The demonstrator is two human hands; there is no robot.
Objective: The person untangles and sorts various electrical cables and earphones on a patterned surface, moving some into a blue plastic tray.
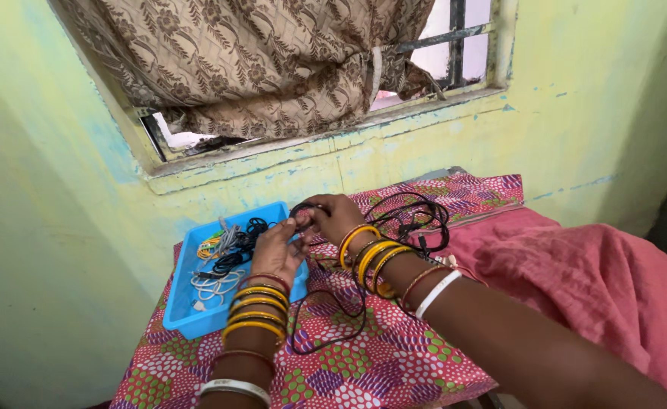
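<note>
Closest to the viewer are the two forearms, both stacked with yellow and red bangles (256, 307) and a white band at each wrist. They reach forward over a table covered with a bright patterned cloth (364, 363) of pink, green and purple dots.

The left hand (277, 250) hangs over the right edge of the blue tray, fingers curled inward and pinched around a black cable (326, 318). The right hand (333, 217) meets it just beyond, fingers bent and closed on the same cable near its end; the two hands touch at the fingertips. From there the cable drops in a long loop across the cloth between the forearms.

To the right of the hands lies a loose tangle of black cables (413, 216) on the cloth, partly hidden by the right wrist. A pink fabric (576, 265) is bunched up beside it on the right.

The blue tray (186, 310) sits at the left edge of the table, against the pale green wall (38, 227). Inside it are coiled white cables (212, 286), a bundle of black cables (243, 242) and a small yellow-green coil (210, 246), all heaped together. Above, a brown patterned curtain (258, 60) hangs across the window.
</note>
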